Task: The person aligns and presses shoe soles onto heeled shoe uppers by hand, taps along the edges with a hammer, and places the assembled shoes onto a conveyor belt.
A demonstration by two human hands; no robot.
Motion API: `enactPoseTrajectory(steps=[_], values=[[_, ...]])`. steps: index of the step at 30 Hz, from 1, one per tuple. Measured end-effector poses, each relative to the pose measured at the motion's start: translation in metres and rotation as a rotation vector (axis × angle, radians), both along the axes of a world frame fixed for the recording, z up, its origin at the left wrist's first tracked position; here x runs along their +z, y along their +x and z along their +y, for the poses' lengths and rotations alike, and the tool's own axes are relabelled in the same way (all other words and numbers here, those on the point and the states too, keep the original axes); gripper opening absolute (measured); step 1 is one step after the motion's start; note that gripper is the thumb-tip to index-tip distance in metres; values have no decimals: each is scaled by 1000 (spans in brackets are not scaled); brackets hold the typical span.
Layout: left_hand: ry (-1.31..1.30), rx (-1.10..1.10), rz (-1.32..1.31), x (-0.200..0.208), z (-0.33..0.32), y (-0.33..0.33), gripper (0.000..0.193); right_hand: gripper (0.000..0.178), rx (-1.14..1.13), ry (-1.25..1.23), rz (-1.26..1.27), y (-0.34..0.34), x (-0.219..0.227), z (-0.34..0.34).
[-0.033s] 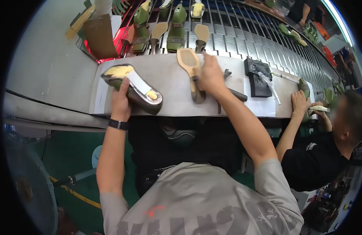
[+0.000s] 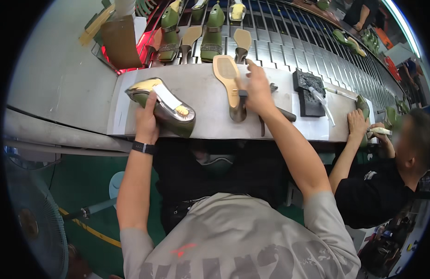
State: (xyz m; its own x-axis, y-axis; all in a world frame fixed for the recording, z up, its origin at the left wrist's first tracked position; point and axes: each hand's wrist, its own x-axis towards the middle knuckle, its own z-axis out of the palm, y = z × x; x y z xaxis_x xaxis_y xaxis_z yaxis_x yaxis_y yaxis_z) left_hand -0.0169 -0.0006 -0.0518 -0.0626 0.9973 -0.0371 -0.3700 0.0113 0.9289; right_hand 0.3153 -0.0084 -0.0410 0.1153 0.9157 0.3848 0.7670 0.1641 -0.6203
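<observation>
My left hand (image 2: 147,122) is closed around a green shoe (image 2: 182,123) held sole-side up over the left of the bench. Its bare underside shows a yellowish front and a white strip along the middle. My right hand (image 2: 259,90) is closed over the bench's middle, around a small tool with a dark block-like end (image 2: 243,93); most of the tool is hidden by the fingers. Just left of that hand lies a tan shoe sole (image 2: 226,69) with a dark heel end. A pincer-like tool (image 2: 286,114) with dark handles lies partly behind my right wrist.
Green shoes (image 2: 211,39) and tan soles (image 2: 243,39) stand on the slatted conveyor behind the bench (image 2: 196,83). A black block (image 2: 310,104) carries a white applicator (image 2: 320,98). On the right, a co-worker's hands (image 2: 358,122) work on another shoe. A fan (image 2: 33,223) stands left.
My right hand and its dark-ended tool have shifted slightly right. The green shoe has tilted a little in my left hand. The whole view has moved slightly.
</observation>
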Motion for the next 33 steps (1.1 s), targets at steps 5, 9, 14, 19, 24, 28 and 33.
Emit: enactPoseTrajectory(steps=[5,9,14,19,24,28,33], values=[[-31,33,15,-2,-15,-7,46,53,180,-212,1149,-36,24,-28],[10,-22,64,0,-10,-8,45,48,293,-204,963,-58,-5,-47],[72,-30,54,-14,-18,-21,68,40,74,-272,1050,-68,2,-40],[21,-138,-210,-17,8,-17,91,28,68,-454,999,-61,3,-41],[297,-83,-64,18,28,4,77,29,-64,45,143,-66,-17,-77],[226,-46,-73,33,32,6,59,3,-49,-6,572,-64,-13,-132],[189,-191,-260,38,36,19,68,40,81,-334,1733,-47,7,-213]])
